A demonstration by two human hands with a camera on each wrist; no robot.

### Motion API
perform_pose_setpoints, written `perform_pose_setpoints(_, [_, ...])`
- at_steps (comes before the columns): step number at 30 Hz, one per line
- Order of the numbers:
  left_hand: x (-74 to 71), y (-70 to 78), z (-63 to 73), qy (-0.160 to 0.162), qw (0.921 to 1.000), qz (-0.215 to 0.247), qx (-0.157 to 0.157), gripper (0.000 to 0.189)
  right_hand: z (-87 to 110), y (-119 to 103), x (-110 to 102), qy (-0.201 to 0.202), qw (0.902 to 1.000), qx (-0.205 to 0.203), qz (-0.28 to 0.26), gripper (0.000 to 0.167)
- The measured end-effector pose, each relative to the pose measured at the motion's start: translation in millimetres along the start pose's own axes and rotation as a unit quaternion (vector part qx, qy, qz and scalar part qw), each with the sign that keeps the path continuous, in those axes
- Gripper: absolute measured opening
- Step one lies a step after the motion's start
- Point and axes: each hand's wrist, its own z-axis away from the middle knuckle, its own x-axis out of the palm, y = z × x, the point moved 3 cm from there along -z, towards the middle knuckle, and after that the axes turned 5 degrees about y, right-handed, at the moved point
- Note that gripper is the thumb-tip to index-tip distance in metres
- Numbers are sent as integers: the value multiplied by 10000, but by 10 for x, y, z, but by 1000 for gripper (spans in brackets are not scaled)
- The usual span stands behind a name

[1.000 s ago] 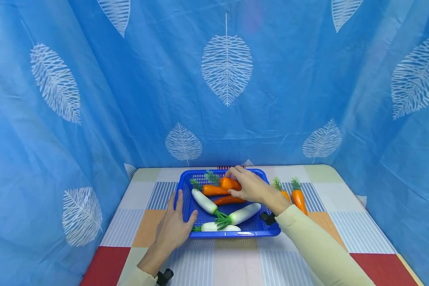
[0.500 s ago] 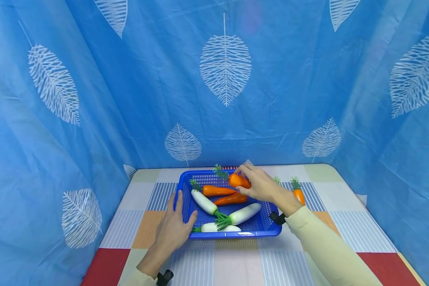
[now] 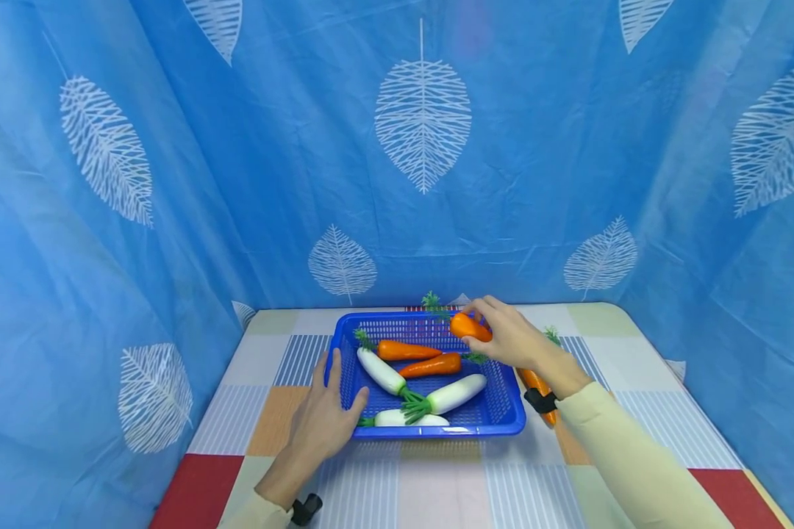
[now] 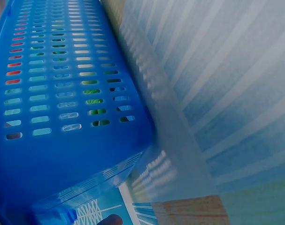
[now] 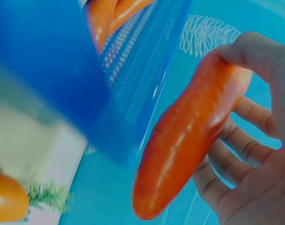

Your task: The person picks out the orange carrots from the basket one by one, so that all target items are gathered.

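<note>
My right hand [image 3: 519, 344] grips an orange carrot [image 3: 468, 325] with leafy green tops, above the back right of a blue plastic basket [image 3: 430, 432]. In the right wrist view, thumb and fingers hold the carrot [image 5: 184, 140] near its thick end, apart from the basket wall [image 5: 133, 117]. My left hand [image 3: 324, 419] rests at the basket's left side, fingers extended along the rim. Two carrots [image 3: 406, 351] and several white radishes [image 3: 458, 394] lie inside. The left wrist view is filled by the slotted basket wall [image 4: 62, 154]; my left hand barely shows there.
To the basket's right, a carrot [image 3: 534, 382] lies on the checked tablecloth [image 3: 437, 485], partly covered by my right arm. Green leaves [image 3: 552, 334] show behind that wrist. A blue curtain [image 3: 271, 184] with white leaf prints encloses the table's back and sides.
My right hand has lifted the carrot out from among the others and carried it right, toward the basket's back right corner. My left hand has stayed in place.
</note>
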Motion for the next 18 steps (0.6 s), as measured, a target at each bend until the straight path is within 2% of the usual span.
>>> perform_pose_setpoints(18, [-13, -8, -2, -2, 10000, 36, 17, 97, 293, 565, -249, 179, 9967, 794, 21, 48])
